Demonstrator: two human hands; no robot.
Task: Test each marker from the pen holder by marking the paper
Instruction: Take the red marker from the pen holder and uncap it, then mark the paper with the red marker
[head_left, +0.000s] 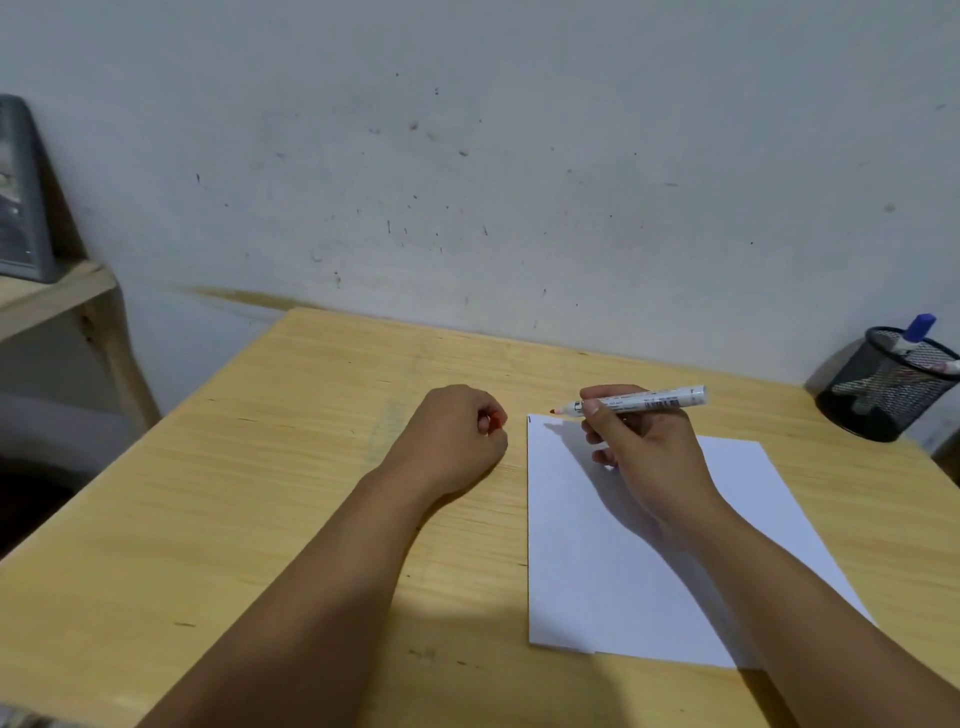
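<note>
My right hand (644, 447) grips an uncapped white marker (654, 401) with a red tip, held level just above the top left corner of the white paper (597, 561). A short dark stroke sits at that corner of the sheet. My left hand (457, 436) rests as a fist on the table left of the paper, closed on the marker's red cap (498, 419). A black mesh pen holder (883, 384) stands at the far right with a blue-capped marker (917, 328) and others inside.
The wooden table (260, 493) butts against a white wall. A lower wooden shelf (62, 291) with a grey object stands off the table's left edge. The paper's lower corner lies under my right forearm.
</note>
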